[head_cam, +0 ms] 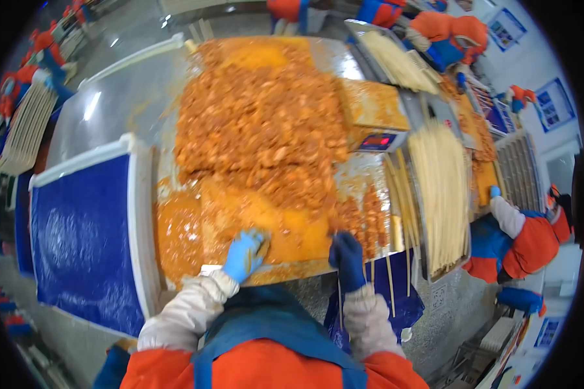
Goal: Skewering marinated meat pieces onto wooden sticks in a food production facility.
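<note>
My left hand [246, 254], in a light blue glove, rests with curled fingers at the front of a sauce-covered orange cutting board [292, 238]. Whether its fingers pinch anything is hidden. In a dark blue glove, my right hand [348, 257] grips a thin wooden skewer [340, 306], whose lower end sticks out below the fist. Beyond both hands spreads a large heap of marinated meat pieces [260, 116]. Several loaded meat skewers [372, 219] lie just right of my right hand, their bare sticks jutting over the table's edge.
To the right, a metal tray [462, 257] holds bare skewers [438, 194]. A sauce-smeared scale [377, 141] with a lit display stands behind. At left is a white-framed tray with blue lining [87, 233]. A co-worker [525, 238] stands at the far right.
</note>
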A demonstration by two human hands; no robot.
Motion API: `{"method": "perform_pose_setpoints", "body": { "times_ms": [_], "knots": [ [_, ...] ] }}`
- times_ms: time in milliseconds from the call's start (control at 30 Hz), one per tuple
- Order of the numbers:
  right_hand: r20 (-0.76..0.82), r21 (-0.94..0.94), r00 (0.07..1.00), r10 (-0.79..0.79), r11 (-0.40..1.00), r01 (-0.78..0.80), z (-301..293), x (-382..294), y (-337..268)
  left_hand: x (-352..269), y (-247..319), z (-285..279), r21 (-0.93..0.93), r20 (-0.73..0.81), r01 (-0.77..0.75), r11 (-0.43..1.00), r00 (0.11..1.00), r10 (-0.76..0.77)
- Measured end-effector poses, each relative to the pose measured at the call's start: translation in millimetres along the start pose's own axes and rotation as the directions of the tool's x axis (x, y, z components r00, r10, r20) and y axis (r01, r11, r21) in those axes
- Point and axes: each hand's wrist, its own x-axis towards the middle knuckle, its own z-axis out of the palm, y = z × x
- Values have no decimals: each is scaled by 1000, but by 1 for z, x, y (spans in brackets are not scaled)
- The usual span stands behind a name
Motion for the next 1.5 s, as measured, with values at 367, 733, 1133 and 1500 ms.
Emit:
{"method": "perform_pose_setpoints", "body": {
  "times_ms": [367,733,1133,1500],
  "knots": [
    [107,447,991,-76,894,20,18,80,-4,2,-8,26,329,-69,-173,928,976,207],
    [-129,316,981,-148,931,182,27,143,-58,0,2,19,226,-61,-150,963,984,167],
    [-240,231,961,-138,953,195,9,175,-99,-9,6,25,260,-108,-56,964,990,87],
    [-8,-105,998,63,992,-63,-46,-116,79,-14,-2,38,106,-263,-96,990,957,121]
  ]
}}
